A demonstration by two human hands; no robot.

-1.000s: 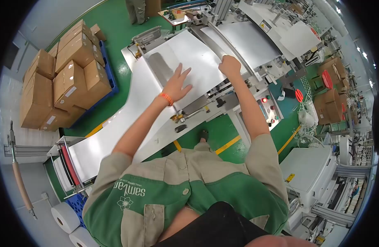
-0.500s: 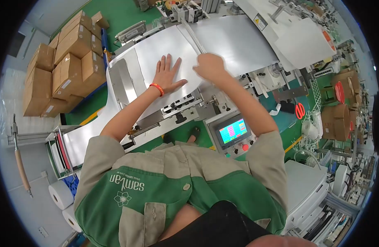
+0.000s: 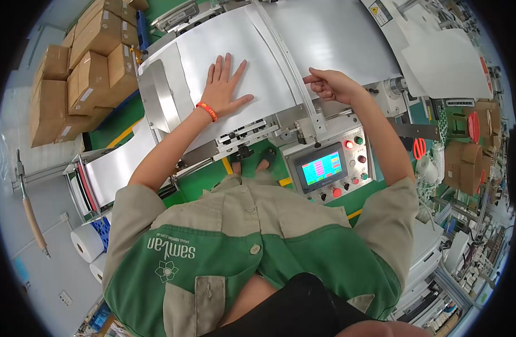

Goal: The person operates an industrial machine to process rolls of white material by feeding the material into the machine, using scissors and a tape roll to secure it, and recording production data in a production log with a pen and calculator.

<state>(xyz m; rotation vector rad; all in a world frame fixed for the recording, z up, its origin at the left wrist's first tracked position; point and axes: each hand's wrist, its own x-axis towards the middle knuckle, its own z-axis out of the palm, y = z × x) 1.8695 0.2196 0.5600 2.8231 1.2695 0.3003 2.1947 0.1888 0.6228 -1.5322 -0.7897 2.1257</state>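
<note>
**Spread either side of the metal bar [image 3: 283, 55]**

Left of it, your left hand [image 3: 223, 92] lies palm down, fingers [image 3: 226, 66] splayed, arm [image 3: 171, 149] outstretched. Right of it, your right hand [image 3: 337, 87] is loosely curled, thumb [image 3: 318, 72] and index finger [image 3: 312, 79] pointing barward.

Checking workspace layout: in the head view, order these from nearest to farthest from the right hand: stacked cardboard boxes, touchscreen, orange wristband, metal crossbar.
From the right hand:
1. Metal crossbar, just left, by the fingertips
2. Touchscreen, below in view
3. Orange wristband, left of the crossbar
4. Stacked cardboard boxes, far left
</note>
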